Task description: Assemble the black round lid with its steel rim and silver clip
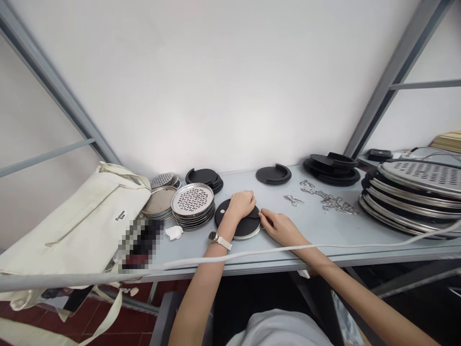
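A round black disc (248, 225) with a silvery rim lies flat near the table's front edge. My left hand (242, 205), a watch on its wrist, presses down on it with curled fingers, most of them hidden. At the disc's right edge my right hand (281, 228) is closed in a pinch; a bit of wire, seemingly a metal clip, shows under the fingertips. Loose metal wire clips (293, 200) lie to the right. Just left of the disc stands a stack of silver grater discs (193, 199) with perforated tops.
Black round holders (273, 174) sit along the wall, with more stacked (331, 168) at back right. A tall pile of large grater discs (414, 192) stands on the right. A cream bag (68, 226) fills the left. A white cable (345, 246) crosses the front.
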Demonstrator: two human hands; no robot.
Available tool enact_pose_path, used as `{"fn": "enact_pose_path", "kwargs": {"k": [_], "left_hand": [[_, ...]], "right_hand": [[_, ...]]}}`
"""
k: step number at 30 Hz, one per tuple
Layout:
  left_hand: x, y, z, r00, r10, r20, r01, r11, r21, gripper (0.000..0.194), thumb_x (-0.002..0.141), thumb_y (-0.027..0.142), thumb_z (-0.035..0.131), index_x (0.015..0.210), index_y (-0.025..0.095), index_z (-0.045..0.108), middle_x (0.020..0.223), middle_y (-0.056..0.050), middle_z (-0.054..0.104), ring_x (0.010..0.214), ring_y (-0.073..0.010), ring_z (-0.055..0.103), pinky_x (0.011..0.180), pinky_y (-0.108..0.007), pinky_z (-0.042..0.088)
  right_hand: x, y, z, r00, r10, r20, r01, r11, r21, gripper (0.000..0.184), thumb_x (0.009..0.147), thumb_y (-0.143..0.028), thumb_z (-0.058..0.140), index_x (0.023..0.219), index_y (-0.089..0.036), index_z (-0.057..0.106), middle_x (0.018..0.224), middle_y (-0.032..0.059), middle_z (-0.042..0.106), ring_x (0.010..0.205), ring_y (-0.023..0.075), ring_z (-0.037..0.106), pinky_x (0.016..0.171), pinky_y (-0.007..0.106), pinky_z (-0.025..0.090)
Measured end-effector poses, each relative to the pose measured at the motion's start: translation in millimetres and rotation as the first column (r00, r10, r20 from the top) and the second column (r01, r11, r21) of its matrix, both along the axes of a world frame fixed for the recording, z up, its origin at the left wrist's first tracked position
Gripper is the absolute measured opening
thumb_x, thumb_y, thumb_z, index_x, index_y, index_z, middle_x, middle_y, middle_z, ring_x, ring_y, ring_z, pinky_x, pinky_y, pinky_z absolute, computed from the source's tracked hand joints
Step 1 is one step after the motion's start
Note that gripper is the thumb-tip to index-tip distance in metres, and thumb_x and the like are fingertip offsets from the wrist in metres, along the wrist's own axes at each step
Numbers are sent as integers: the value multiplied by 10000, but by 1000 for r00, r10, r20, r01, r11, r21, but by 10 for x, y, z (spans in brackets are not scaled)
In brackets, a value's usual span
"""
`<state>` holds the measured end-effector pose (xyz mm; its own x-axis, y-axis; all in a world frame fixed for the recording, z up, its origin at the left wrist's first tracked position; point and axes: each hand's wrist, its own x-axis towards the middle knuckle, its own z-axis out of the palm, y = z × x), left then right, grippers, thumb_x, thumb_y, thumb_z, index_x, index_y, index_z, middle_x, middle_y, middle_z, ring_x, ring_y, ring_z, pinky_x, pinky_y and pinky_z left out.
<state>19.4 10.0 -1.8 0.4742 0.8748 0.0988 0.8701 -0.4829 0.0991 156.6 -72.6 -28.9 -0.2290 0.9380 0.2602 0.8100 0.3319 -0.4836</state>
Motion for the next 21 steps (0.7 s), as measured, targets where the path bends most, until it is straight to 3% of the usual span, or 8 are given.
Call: {"fn": "enact_pose_path", "kwargs": {"k": [11,21], "left_hand": [[6,2,-4,1000,-1,-4,1,1000,13,257,931,333,523,1088,138,580,1062,-69,608,927,-178,606,828,-388,509],[-1,1,-3,1000,-11,-6,11,999,31,246,937,333,511,1060,135,588,1022,-62,619,906,-172,611,826,-384,506]], "right_hand": [[19,9,-28,1000,11,9,-11,1000,-1,270,939,-321,298,730,-221,437,573,-8,536,514,142,506,543,242,279],[10,-3,-6,1000,8,-2,-8,1000,-3,270,937,-318,303,709,-222,412,539,-26,486,480,128,449,530,245,253]]}}
